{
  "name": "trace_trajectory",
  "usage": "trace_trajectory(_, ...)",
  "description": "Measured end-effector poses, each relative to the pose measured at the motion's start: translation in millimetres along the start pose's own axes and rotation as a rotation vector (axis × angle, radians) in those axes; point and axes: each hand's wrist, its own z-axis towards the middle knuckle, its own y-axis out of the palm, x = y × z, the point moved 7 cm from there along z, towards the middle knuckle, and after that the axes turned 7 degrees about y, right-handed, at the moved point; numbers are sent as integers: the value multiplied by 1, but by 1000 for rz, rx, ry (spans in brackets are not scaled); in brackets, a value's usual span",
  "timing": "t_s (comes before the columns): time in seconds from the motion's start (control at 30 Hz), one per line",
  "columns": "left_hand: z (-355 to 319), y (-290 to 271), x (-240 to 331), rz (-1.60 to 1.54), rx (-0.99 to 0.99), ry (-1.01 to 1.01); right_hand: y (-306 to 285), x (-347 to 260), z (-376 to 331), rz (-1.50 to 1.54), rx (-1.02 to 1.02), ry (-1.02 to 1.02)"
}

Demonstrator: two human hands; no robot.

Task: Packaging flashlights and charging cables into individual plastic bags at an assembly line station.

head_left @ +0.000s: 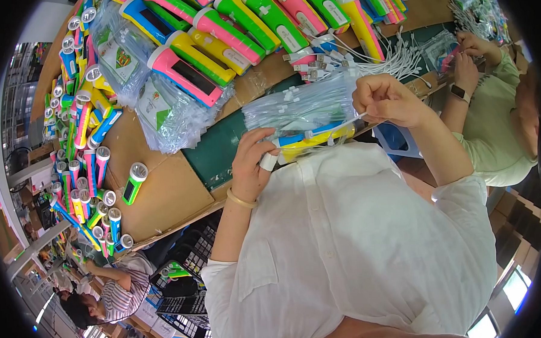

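Note:
Close in front of my body, a blue and yellow flashlight [321,141] lies inside a clear plastic bag. My left hand [256,165] is closed around its left end; white tape wraps one finger. My right hand [389,102] is closed in a pinch on the far end of a thin white strip [341,123], which runs along the bag's upper edge. A small white slider piece sits partway along that strip. Just beyond lies a stack of clear slider bags [301,107]. White charging cables [398,57] are heaped behind my right hand.
Rows of colourful flashlights [234,34] fill the table's far side, with more standing at the left. Printed clear bags [168,113] lie left of centre. One green flashlight [136,182] stands apart on cardboard. A co-worker's hands [471,60] work at the right; black crates [188,281] are lower left.

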Motion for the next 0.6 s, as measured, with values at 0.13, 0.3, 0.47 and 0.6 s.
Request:
trace_trajectory(0.13, 2, 0, 12, 34, -25, 108, -5, 9, 24, 65, 59, 95)
trace_trajectory(0.3, 2, 2, 21, 49, -19, 168, -14, 6, 50, 22, 163, 85)
trace_trajectory(0.47, -4, 2, 10, 56, -1, 65, 12, -1, 53, -400, 61, 5)
trace_trajectory(0.6, -9, 0, -1, -3, 52, -65, 14, 14, 31, -412, 24, 184)
